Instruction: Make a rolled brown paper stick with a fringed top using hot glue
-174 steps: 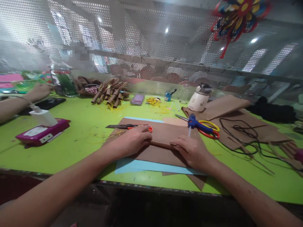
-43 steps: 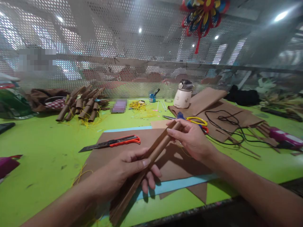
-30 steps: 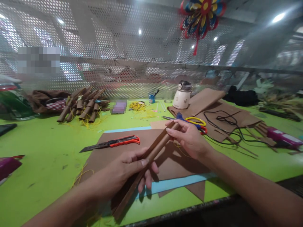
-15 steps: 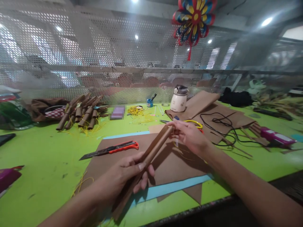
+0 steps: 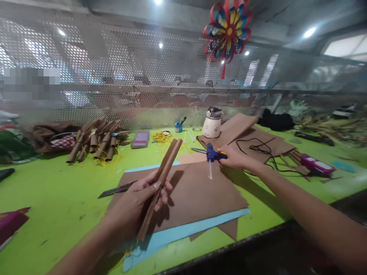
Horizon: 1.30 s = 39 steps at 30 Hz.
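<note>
"What has the left hand (image 5: 145,193) got hold of?"

"A brown paper roll (image 5: 169,158). The grip is clamped on it below the middle, thumb on top, and the roll slants up and away over the brown sheet (image 5: 197,194) on the green bench (image 5: 63,214)."

"And the right hand (image 5: 233,156)?"

"Reached out to the blue glue gun (image 5: 211,153), up against its handle. Whether that grip is closed round it I can't tell; too much is hidden. A pale stick (image 5: 210,170) pokes down from the gun."

"What's under that sheet?"

"Blue paper (image 5: 200,224), showing along the near edge. A dark knife blade (image 5: 116,190) juts out past the left hand, and scissors (image 5: 197,150) lie just beside the gun."

"Farther back?"

"A heap of brown rolls (image 5: 101,142) with yellow string (image 5: 106,162), and a white bottle (image 5: 211,126) standing upright by folded brown paper (image 5: 240,124)."
</note>
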{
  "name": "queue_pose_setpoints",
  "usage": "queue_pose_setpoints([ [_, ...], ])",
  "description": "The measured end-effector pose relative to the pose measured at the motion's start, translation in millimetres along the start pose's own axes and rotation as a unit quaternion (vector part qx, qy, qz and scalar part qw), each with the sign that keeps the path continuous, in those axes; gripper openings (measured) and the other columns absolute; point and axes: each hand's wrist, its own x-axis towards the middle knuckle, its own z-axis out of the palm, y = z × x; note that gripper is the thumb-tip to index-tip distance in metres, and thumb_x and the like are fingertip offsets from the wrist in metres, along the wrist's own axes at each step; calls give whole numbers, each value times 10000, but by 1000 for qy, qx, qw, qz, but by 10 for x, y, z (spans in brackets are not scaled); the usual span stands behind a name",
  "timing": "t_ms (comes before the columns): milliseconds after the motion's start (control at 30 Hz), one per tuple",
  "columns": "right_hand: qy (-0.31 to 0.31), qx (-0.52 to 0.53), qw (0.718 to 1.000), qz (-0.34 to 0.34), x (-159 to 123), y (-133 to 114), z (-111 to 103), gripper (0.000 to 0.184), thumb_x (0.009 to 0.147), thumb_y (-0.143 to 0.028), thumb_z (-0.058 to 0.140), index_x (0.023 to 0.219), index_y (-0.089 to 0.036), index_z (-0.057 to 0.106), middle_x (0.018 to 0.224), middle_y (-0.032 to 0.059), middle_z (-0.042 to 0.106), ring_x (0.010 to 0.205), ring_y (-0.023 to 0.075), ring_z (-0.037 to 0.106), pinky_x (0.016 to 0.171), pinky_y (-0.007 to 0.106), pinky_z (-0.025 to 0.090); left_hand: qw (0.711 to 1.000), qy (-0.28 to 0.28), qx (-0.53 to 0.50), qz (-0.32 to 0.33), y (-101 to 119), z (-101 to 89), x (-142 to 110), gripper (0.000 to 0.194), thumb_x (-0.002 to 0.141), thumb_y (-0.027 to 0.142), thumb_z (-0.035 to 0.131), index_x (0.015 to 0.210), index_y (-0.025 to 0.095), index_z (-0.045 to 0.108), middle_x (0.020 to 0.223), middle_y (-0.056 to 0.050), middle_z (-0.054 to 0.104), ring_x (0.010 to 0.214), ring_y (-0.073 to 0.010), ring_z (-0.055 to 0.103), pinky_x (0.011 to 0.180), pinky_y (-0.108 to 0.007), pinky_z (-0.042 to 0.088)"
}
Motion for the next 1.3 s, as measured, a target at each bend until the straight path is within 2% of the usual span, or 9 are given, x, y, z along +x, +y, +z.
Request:
queue_pose_setpoints([
  [167,-20,-64,998,-10,-5,-28,192,333,685,-131,578,1011,-125,642,1023,146,621,1023,276,517,870,337,377,1000,5,21,13,0,6,-4,228,869,306,559,1034,153,596,685,-23,573,519,-85,501,507,-203,457],
  [433,15,-62,998,8,122,58,377,353,633,-153,614,982,-124,661,1004,138,629,1013,299,524,869,366,399,997,-19,59,45,-42,-47,2,275,891,365,505,1045,150,579,726,-46,602,528,-114,524,526,-282,518],
  [633,77,33,995,53,-30,23,46,375,764,-262,548,1117,-152,612,1000,126,678,913,280,615,779,380,482,996,-1,67,51,-24,-33,4,258,893,352,483,1031,145,551,751,-68,611,537,-138,551,484,-289,500],
  [700,114,238,960,96,-175,-85,-121,332,783,-359,578,1062,-192,645,910,95,702,865,292,641,737,395,505,997,5,57,55,-21,-29,8,245,898,339,473,1018,139,548,764,-75,612,538,-134,550,488,-288,495],
  [800,41,444,894,29,-425,-365,-291,340,844,-480,542,996,-209,680,958,106,702,887,280,654,715,362,518,997,14,50,57,-33,-27,23,243,906,338,469,995,128,553,779,-83,615,535,-119,549,485,-261,470],
  [933,-80,403,911,-41,-679,-820,-307,383,871,-524,500,898,-206,712,876,84,704,777,220,645,611,278,508,996,10,54,74,-67,-25,45,250,899,333,495,1025,127,559,761,-62,603,545,-111,544,516,-258,480],
  [1033,-124,355,926,-23,-770,-1068,-229,437,902,-529,439,832,-194,711,786,59,697,715,196,629,604,256,510,994,27,69,82,-82,-2,50,253,893,299,505,1077,132,552,764,-47,595,546,-101,525,516,-246,473],
  [1133,-131,335,932,-45,-816,-1164,-142,445,906,-528,421,762,-207,693,735,38,681,658,183,608,587,250,507,994,41,78,69,-80,38,37,299,908,277,478,1169,138,523,771,-36,587,539,-90,507,510,-232,451],
  [1300,-145,348,924,-65,-863,-1123,-65,380,933,-470,399,798,-248,676,817,17,687,778,181,630,711,240,522,994,35,80,68,-75,80,6,409,911,249,476,1308,155,455,764,-33,593,559,-87,511,526,-214,427],
])
